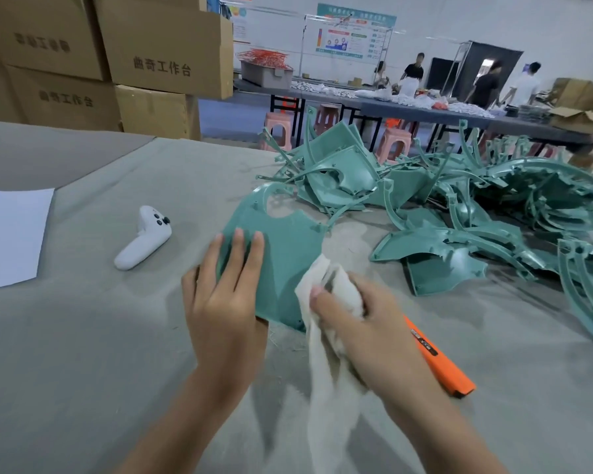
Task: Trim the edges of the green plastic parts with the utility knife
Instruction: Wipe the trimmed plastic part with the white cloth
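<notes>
left hand (223, 295) flat, fingers straight, pressing part (285, 254). right hand (367, 319) curled round cloth (326, 371) at part's near edge. knife (440, 362) just beside right hand, not cutting; held or lying, cannot tell. big pile (493, 206) beyond: most trimming likely left.

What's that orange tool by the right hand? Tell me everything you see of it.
An orange utility knife, plastic-looking, long and slim, with a dark slider strip on top and a black near end. It lies flat on the grey table cloth, its far end hidden behind the right hand, so no blade shows.
</notes>
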